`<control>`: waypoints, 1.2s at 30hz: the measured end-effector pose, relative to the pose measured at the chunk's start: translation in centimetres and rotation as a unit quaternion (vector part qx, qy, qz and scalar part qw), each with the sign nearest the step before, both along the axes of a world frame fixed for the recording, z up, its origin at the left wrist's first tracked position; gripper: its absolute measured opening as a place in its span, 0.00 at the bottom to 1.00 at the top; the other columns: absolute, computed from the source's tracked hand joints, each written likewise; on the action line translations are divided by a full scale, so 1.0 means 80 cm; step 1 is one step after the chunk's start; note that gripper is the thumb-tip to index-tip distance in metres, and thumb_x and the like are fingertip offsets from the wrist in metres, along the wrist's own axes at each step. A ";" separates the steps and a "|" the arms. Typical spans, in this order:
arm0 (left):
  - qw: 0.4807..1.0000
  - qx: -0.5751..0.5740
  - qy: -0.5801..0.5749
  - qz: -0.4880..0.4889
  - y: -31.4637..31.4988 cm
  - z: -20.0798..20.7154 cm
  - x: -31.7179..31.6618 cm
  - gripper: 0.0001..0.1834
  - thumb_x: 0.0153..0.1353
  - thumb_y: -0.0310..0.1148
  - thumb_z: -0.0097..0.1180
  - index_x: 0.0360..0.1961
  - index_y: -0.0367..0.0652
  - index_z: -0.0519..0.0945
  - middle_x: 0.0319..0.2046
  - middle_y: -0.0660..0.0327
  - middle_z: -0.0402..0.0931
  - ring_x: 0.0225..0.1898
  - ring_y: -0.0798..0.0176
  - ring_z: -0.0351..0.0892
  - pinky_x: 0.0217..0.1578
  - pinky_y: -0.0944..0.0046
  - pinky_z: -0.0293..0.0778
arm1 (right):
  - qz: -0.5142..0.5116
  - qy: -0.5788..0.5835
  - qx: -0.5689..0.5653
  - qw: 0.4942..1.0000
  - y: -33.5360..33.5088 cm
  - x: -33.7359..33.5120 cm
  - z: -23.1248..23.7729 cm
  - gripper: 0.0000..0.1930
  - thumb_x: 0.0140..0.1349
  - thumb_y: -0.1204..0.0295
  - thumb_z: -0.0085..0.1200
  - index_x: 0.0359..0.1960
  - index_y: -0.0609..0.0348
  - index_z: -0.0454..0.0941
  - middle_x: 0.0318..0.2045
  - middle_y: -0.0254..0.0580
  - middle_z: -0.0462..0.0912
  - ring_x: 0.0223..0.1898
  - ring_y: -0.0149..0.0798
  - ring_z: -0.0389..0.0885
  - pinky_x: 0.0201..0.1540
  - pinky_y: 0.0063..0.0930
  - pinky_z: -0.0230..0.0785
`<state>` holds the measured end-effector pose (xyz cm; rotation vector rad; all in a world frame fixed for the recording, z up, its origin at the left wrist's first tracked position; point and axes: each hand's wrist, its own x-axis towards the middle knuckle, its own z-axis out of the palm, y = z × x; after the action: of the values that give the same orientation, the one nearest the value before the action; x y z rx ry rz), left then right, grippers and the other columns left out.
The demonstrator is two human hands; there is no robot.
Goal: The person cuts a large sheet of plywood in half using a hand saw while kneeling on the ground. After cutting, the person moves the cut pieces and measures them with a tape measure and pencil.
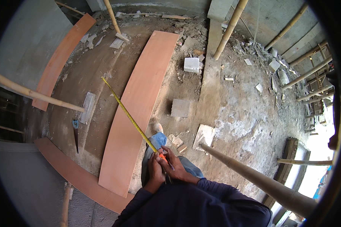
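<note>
In front of my body both hands are together around a tape measure (pixel 163 156) with an orange case. My left hand (pixel 154 171) is closed at its left side, and my right hand (pixel 174 166) wraps over it from the right. A thin, pale stick-like thing shows by the right fingers; its kind is unclear. The yellow blade (pixel 129 116) runs out stiff toward the far left, passing above a long reddish plywood strip (pixel 138 102). Its free end appears over the dirt floor beyond the strip. My fingers hide most of the case.
More plywood strips (pixel 64 60) lie at the left; another (pixel 75 176) lies near left. A handsaw (pixel 76 136) with a blue handle rests on the floor. Bamboo poles (pixel 254 178) stand around me. Grey blocks (pixel 180 108) and rubble (pixel 254 53) are scattered about.
</note>
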<state>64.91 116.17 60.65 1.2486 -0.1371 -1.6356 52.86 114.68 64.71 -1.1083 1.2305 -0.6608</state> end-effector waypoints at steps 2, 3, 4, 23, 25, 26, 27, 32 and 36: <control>0.999 0.008 -0.025 -0.024 -0.037 -0.008 -0.003 0.19 0.80 0.42 0.46 0.57 0.38 0.80 0.50 0.57 0.80 0.53 0.63 0.78 0.57 0.63 0.74 | -0.018 0.007 -0.013 1.000 -0.037 -0.006 -0.010 0.36 0.75 0.53 0.57 0.75 0.62 0.60 0.55 0.59 0.81 0.58 0.55 0.82 0.61 0.43 0.74; 0.999 0.012 -0.038 -0.035 -0.060 -0.011 -0.005 0.19 0.80 0.41 0.47 0.57 0.38 0.80 0.50 0.57 0.80 0.53 0.63 0.79 0.57 0.63 0.74 | -0.028 0.002 -0.020 0.999 -0.059 -0.009 -0.013 0.36 0.75 0.53 0.57 0.75 0.61 0.60 0.54 0.59 0.82 0.58 0.55 0.83 0.61 0.43 0.74; 0.996 -0.009 -0.066 -0.053 -0.086 -0.015 -0.007 0.19 0.80 0.41 0.46 0.56 0.37 0.80 0.49 0.58 0.80 0.52 0.63 0.79 0.56 0.63 0.75 | -0.025 0.011 -0.010 1.000 -0.084 -0.013 -0.015 0.36 0.75 0.54 0.57 0.76 0.59 0.59 0.54 0.58 0.82 0.57 0.52 0.83 0.61 0.41 0.73; 0.992 -0.043 0.081 -0.082 -0.557 0.005 -0.013 0.13 0.78 0.36 0.44 0.44 0.38 0.77 0.42 0.51 0.83 0.46 0.51 0.85 0.53 0.50 0.83 | -0.102 0.112 -0.088 0.985 -0.474 -0.075 0.071 0.29 0.75 0.57 0.58 0.70 0.64 0.70 0.49 0.57 0.87 0.53 0.49 0.87 0.56 0.40 0.78; 0.995 -0.025 0.067 -0.069 -0.599 -0.005 0.006 0.12 0.77 0.36 0.46 0.45 0.38 0.76 0.43 0.49 0.82 0.48 0.49 0.85 0.55 0.46 0.82 | -0.117 0.176 -0.121 0.970 -0.493 -0.095 0.059 0.27 0.75 0.58 0.59 0.67 0.64 0.73 0.49 0.56 0.87 0.53 0.50 0.87 0.56 0.40 0.78; 0.995 -0.068 0.020 -0.075 -0.617 -0.010 0.014 0.11 0.76 0.35 0.46 0.44 0.39 0.76 0.43 0.50 0.81 0.50 0.51 0.84 0.56 0.46 0.81 | -0.143 0.206 -0.128 0.960 -0.503 -0.104 0.051 0.25 0.73 0.59 0.60 0.63 0.64 0.76 0.49 0.54 0.87 0.51 0.51 0.87 0.55 0.40 0.78; 0.990 -0.081 -0.057 -0.103 -0.640 -0.018 0.022 0.11 0.76 0.36 0.47 0.45 0.39 0.77 0.44 0.52 0.81 0.52 0.52 0.83 0.58 0.48 0.79 | -0.140 0.232 -0.136 0.953 -0.512 -0.118 0.041 0.25 0.73 0.57 0.59 0.63 0.63 0.76 0.49 0.55 0.85 0.52 0.53 0.85 0.56 0.41 0.78; 0.993 -0.027 -0.068 -0.097 -0.752 -0.075 0.009 0.17 0.75 0.43 0.52 0.53 0.42 0.76 0.49 0.59 0.79 0.54 0.55 0.80 0.55 0.54 0.74 | -0.179 0.241 -0.054 0.952 -0.568 -0.178 -0.019 0.25 0.73 0.53 0.56 0.63 0.57 0.77 0.55 0.58 0.82 0.60 0.60 0.79 0.64 0.49 0.71; 0.990 0.029 -0.021 -0.136 -0.861 -0.120 -0.043 0.17 0.77 0.42 0.48 0.55 0.41 0.75 0.50 0.58 0.79 0.55 0.56 0.80 0.54 0.56 0.75 | -0.189 0.221 -0.058 0.955 -0.646 -0.235 -0.060 0.26 0.75 0.53 0.54 0.64 0.59 0.77 0.54 0.60 0.82 0.57 0.60 0.81 0.62 0.50 0.73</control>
<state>61.50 47.27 51.06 1.3538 -0.2985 -1.8570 34.10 62.97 59.93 -1.1655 1.8376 -0.8051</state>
